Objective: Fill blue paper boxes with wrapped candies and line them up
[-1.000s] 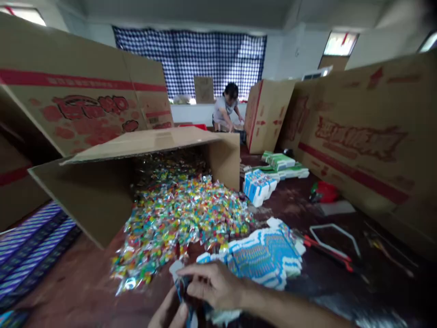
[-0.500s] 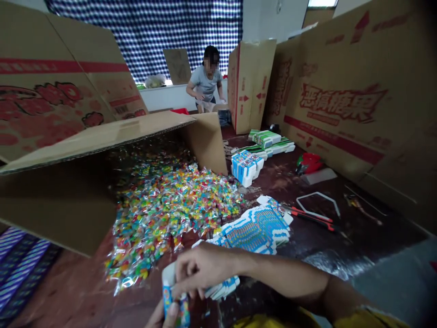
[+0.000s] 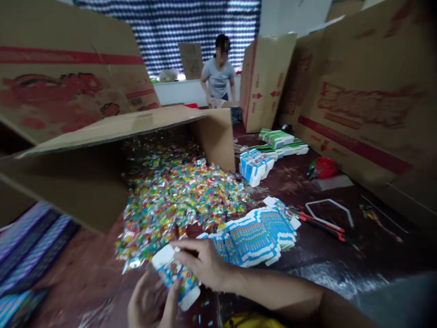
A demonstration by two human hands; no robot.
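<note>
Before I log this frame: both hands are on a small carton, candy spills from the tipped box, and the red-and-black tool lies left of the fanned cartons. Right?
Not quite: the head view shows the tool right of the fanned cartons. The rest stands.

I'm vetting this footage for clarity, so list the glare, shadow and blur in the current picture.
Head view: light glows through the checked curtain; the tipped carton is dark inside. Head view: glints speckle the wrapped candies and the tabletop shines at lower right. Head view: lettering on the big right-hand box is smeared.
</note>
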